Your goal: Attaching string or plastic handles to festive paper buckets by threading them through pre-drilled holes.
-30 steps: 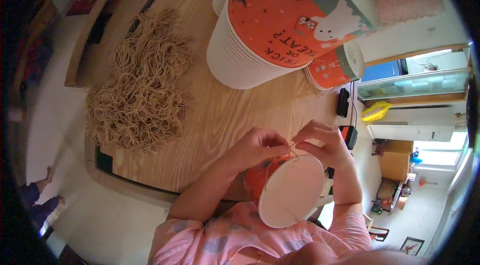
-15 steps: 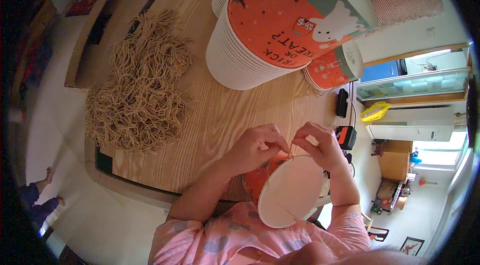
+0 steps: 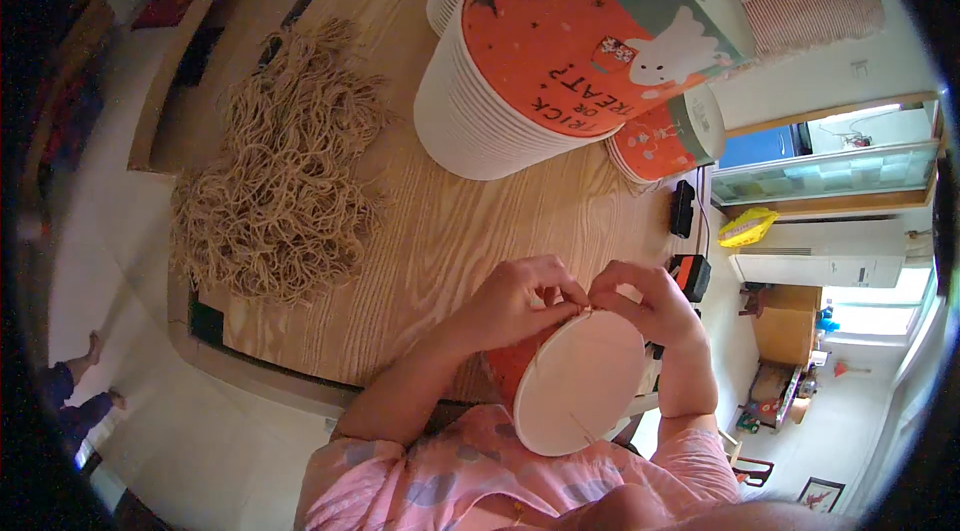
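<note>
An orange paper bucket [image 3: 508, 363] is tilted against my body, its round white end [image 3: 580, 386] turned up. Whether that end is the base or the inside, I cannot tell. Both hands meet at the far edge of the white end. My left hand [image 3: 528, 301] pinches a thin piece of tan string there, fingers closed. Close beside it, my right hand [image 3: 652, 303] is pinched on the same spot, and the string between the fingertips is mostly hidden. A strand of string also shows at the near edge of the white end.
A large heap of tan strings [image 3: 285, 171] lies on the wooden table [image 3: 430, 261], at left. Beyond my hands stand nested paper buckets [image 3: 480, 116] with orange and green ghost prints and a smaller stack [image 3: 660, 139]. Black-and-orange item [image 3: 690, 276] sits at the right edge.
My hands have come closer together and down onto the bucket's edge. The string that showed between them is now mostly covered by the fingers.
</note>
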{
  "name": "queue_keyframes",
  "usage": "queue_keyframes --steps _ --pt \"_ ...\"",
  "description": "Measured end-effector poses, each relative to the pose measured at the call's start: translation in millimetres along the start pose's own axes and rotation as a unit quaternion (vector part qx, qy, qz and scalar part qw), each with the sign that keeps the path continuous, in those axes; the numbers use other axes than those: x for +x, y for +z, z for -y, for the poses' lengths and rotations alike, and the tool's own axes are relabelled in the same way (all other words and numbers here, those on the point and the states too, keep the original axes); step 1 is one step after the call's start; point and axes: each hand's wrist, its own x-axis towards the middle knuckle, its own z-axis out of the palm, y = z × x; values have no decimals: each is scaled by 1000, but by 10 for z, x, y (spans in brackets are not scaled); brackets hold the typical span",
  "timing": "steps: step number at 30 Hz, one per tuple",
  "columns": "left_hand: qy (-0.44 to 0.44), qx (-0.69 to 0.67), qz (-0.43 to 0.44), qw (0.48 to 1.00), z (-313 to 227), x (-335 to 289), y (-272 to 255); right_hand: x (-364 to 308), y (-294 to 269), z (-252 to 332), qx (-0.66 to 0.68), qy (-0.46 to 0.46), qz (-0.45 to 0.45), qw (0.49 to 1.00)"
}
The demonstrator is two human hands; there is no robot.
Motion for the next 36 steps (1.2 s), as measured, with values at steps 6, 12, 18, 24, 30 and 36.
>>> queue_keyframes --steps 6,12,18,24,30,36 --pt "-106 -150 45 982 32 -13 -30 -62 73 85 -32 -22 -21 999" --pt "-158 -242 54 956 9 -7 -65 -117 249 228 -138 -87 -134 977" --pt "-171 -310 59 934 112 -32 -36 -103 320 221 -193 -137 -174 956" --pt "-200 -340 54 917 71 -33 -51 -103 353 259 -232 -165 -196 938" --pt "-213 -338 56 915 136 -27 -46 -90 362 275 -256 -190 -204 926" --pt "-220 -353 46 908 84 -44 -83 -97 357 290 -291 -214 -208 909"
